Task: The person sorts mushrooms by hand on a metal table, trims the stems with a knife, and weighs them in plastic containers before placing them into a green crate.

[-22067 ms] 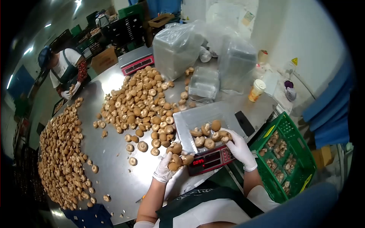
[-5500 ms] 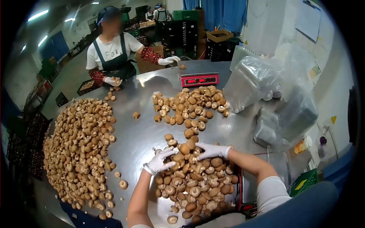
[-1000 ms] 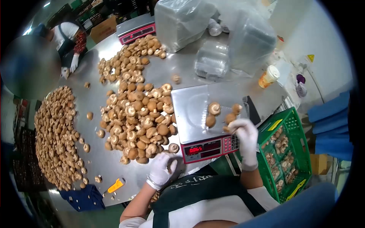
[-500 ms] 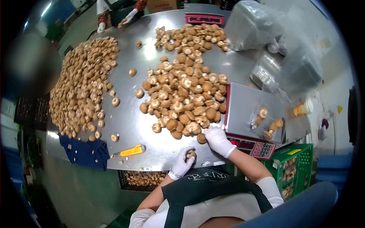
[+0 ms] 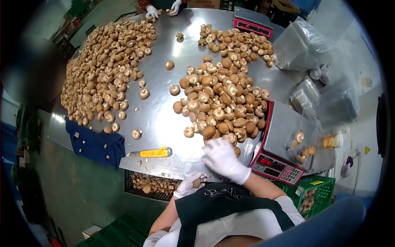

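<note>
My left hand (image 5: 190, 185), in a white glove, is closed round a brown mushroom (image 5: 197, 183) at the table's front edge. My right hand (image 5: 222, 156), also gloved, reaches over the near end of the middle mushroom pile (image 5: 224, 101); its fingers are blurred, and whether they hold anything is unclear. To its right, a red-framed scale (image 5: 284, 133) carries a clear plastic tray with several mushrooms (image 5: 303, 148). A yellow-handled knife (image 5: 155, 152) lies on the table left of my hands.
A large mushroom pile (image 5: 107, 70) covers the table's left side, above a blue cloth (image 5: 96, 142). Bagged trays (image 5: 302, 45) and a second scale (image 5: 253, 25) stand at the back right. Across the table are another person's gloved hands (image 5: 163, 9). Crates (image 5: 314, 197) stand below.
The view has shifted, so the table's contents appear moved. My right hand has come away from beside the scale to the left; my left hand still holds a mushroom, lower and nearer my apron.
</note>
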A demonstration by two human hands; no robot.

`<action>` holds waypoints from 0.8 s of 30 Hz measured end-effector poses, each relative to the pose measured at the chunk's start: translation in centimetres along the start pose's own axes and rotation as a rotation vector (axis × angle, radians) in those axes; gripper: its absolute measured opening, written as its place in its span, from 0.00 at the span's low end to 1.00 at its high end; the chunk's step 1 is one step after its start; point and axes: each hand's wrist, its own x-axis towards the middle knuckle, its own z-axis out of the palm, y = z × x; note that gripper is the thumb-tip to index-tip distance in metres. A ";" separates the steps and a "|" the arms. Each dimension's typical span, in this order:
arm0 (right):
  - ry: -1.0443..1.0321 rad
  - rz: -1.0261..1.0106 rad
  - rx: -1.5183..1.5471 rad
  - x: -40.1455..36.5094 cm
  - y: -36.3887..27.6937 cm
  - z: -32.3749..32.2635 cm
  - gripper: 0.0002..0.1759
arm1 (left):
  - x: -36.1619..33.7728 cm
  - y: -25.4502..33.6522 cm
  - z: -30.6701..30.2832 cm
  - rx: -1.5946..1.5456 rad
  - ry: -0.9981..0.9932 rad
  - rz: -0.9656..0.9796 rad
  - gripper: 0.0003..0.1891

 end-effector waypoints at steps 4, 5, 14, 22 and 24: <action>0.085 0.176 -0.086 -2.0 7.4 2.2 0.11 | 0.2 0.7 0.7 0.177 0.112 0.018 0.11; 0.190 0.178 0.070 -2.3 7.8 1.5 0.09 | 0.2 0.8 1.2 0.222 0.122 0.058 0.12; 0.075 0.680 1.381 -5.7 4.3 -0.1 0.11 | 0.6 0.6 6.2 0.620 -0.058 0.434 0.31; -0.159 0.648 1.445 -7.9 1.9 3.3 0.08 | -0.3 0.4 5.6 0.825 -0.045 0.507 0.26; -0.151 0.655 1.497 -7.1 1.2 1.7 0.10 | -1.6 1.4 6.5 0.537 -0.012 0.152 0.21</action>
